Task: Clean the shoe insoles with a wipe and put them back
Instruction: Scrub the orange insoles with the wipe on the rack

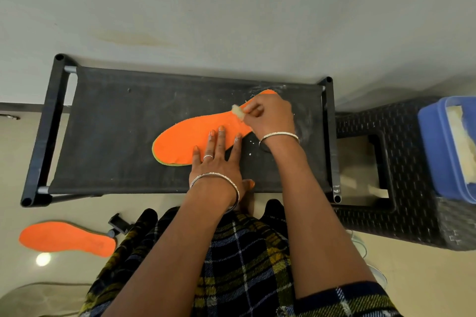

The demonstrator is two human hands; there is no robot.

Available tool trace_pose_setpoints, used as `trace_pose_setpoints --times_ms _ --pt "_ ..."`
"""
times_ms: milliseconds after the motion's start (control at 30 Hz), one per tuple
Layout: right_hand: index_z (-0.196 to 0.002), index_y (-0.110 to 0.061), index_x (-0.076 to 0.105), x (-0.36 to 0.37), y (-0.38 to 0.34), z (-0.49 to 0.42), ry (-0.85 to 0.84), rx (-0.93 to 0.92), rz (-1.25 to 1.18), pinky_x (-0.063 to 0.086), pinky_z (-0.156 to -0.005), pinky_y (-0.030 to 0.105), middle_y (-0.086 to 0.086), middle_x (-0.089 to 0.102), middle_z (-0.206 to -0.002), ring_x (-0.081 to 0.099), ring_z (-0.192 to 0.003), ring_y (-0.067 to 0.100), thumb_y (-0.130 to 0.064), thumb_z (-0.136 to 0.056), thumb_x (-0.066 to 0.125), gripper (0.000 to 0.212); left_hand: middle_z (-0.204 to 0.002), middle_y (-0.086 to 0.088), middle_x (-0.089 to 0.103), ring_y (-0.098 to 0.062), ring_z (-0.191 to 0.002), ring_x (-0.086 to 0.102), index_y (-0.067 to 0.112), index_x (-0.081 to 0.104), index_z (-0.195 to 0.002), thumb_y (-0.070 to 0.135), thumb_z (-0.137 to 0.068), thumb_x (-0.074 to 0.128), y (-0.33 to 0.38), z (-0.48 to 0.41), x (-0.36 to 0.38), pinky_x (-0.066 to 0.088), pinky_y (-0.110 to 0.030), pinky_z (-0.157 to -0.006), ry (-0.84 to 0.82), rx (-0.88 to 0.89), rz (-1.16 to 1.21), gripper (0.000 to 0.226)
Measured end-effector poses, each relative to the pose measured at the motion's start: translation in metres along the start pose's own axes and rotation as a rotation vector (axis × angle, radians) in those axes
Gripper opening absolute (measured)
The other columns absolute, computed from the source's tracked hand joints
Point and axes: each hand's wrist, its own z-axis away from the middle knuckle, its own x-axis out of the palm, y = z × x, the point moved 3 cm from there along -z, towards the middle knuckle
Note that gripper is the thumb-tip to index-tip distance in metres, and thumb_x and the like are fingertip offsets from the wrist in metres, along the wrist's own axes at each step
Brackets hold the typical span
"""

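Fingers (pixel 253 110) of right hand (pixel 270 117) are pinching a wipe (pixel 237 112) on the orange insole (pixel 185 141); left hand (pixel 219 163), fingers spread, is pressing it.

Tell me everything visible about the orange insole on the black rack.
The insole is bright orange on top with a thin greenish edge, soft-looking. It lies flat and slanted on the black fabric shelf, broad toe end left, heel far right. The left hand presses it with straight fingers; the right hand covers the heel part and pinches a wadded wipe against its narrow middle.
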Motion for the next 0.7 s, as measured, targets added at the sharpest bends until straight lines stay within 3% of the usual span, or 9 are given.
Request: trace_pose_setpoints --times_ms 100,233,333,400,467,567,633,700 --pt "-0.077 -0.017 0.073 0.010 -0.005 -0.001 -0.119 -0.046 0.020 0.052 -0.073 0.028 -0.013 0.061 -0.066 0.059 -0.065 0.006 -0.026 -0.076 0.082 0.012 -0.154 -0.008 -0.041 -0.028 -0.147 -0.029 0.029 -0.030 -0.150 0.063 -0.095 0.043 0.001 -0.002 0.001 -0.002 -0.053 -0.122 0.000 -0.003 0.002 0.098" --pt "-0.076 -0.018 0.071 -0.010 0.010 -0.007 0.134 0.084 0.059 0.053 -0.077 0.031 -0.009 0.065 -0.072 0.067 -0.077 0.017 -0.038 -0.076 0.081 0.022 -0.154 -0.007 -0.041 -0.027 -0.148 -0.027 0.028 -0.029 -0.151 0.062 -0.095 0.044 0.001 -0.001 0.000 -0.001 -0.053 -0.122 0.008 0.001 0.006 0.098" --pt "-0.085 -0.018 0.072 -0.021 0.015 -0.006 0.223 0.143 0.148 0.053 -0.083 0.033 -0.003 0.071 -0.087 0.068 -0.087 0.019 -0.015 -0.081 0.072 0.006 -0.154 -0.007 -0.042 -0.027 -0.148 -0.026 0.028 -0.028 -0.151 0.062 -0.096 0.045 0.001 0.000 -0.001 -0.001 -0.052 -0.122 0.002 0.007 0.019 0.098" --pt "-0.082 -0.020 0.073 -0.016 0.008 -0.005 0.176 0.117 0.136 0.053 -0.083 0.032 -0.003 0.072 -0.087 0.068 -0.086 0.019 -0.014 -0.079 0.071 0.008 -0.154 -0.008 -0.041 -0.027 -0.148 -0.026 0.028 -0.027 -0.152 0.061 -0.095 0.045 0.002 -0.001 -0.001 0.000 -0.052 -0.122 0.005 0.007 0.027 0.098" --pt "-0.077 -0.020 0.075 -0.004 -0.005 -0.002 0.025 0.027 0.097 0.053 -0.079 0.029 -0.004 0.072 -0.081 0.066 -0.077 0.016 -0.024 -0.077 0.078 0.004 -0.154 -0.008 -0.041 -0.027 -0.148 -0.026 0.027 -0.027 -0.152 0.062 -0.096 0.045 0.002 -0.002 -0.001 0.000 -0.052 -0.122 0.010 0.008 0.025 0.097" --pt "-0.081 -0.013 0.077 0.008 -0.014 0.002 -0.180 -0.042 0.027 0.055 -0.081 0.032 0.001 0.073 -0.078 0.066 -0.074 0.014 -0.017 -0.076 0.079 0.006 -0.155 -0.008 -0.040 -0.027 -0.148 -0.027 0.026 -0.027 -0.152 0.062 -0.096 0.044 0.003 -0.003 -0.001 0.001 -0.052 -0.122 -0.001 0.009 0.023 0.097" --pt "-0.081 -0.016 0.078 0.002 -0.006 -0.001 -0.091 0.008 0.014 0.054 -0.082 0.030 -0.001 0.074 -0.079 0.068 -0.078 0.015 -0.025 -0.076 0.081 0.011 -0.155 -0.007 -0.040 -0.026 -0.148 -0.026 0.027 -0.027 -0.152 0.061 -0.096 0.044 0.003 -0.003 -0.002 0.001 -0.052 -0.122 0.001 0.011 0.027 0.097" --pt "-0.076 -0.020 0.076 -0.008 0.007 -0.006 0.101 0.090 0.027 0.054 -0.080 0.029 -0.005 0.073 -0.078 0.069 -0.080 0.017 -0.035 -0.074 0.083 0.016 -0.155 -0.006 -0.040 -0.026 -0.148 -0.025 0.027 -0.025 -0.153 0.061 -0.096 0.044 0.003 -0.003 -0.002 0.001 -0.052 -0.122 0.011 0.013 0.033 0.097"
